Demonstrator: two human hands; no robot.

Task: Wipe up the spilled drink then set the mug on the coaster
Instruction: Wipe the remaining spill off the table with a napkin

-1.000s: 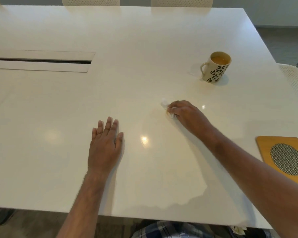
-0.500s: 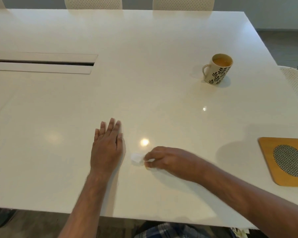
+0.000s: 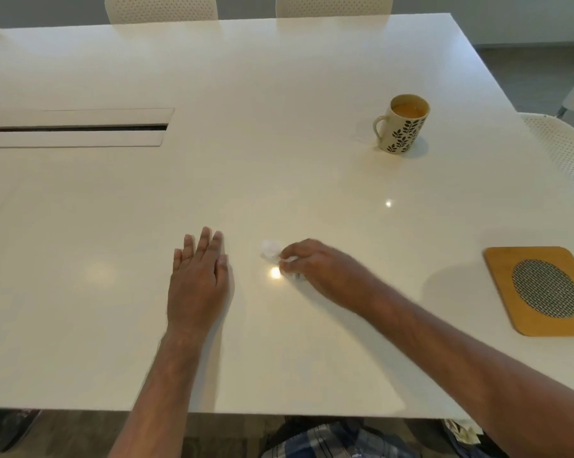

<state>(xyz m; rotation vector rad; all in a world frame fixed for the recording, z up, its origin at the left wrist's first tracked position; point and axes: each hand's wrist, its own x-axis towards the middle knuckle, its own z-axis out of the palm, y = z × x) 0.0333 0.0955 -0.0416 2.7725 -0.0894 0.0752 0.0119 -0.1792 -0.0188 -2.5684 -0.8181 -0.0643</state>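
1. Your right hand [image 3: 315, 264] is gripping a crumpled white tissue [image 3: 271, 250] with curled fingers and pressing it on the white table [image 3: 279, 94], near the front edge.
2. Part of the tissue is sticking out past your fingertips on the left, beside a bright glint of light on the tabletop.
3. Your left hand [image 3: 198, 282] is lying flat on the table, palm down, fingers straight and close together, holding nothing, just left of the tissue without touching it.
4. The mug [image 3: 403, 125], cream with dark leaf prints and an orange-brown drink inside, is standing upright far to the right, well apart from both hands.
5. The coaster [image 3: 504, 276], wooden with a woven oval centre, is lying at the right edge, nearer you than the mug.
6. Any spill on the glossy surface is too faint to make out.
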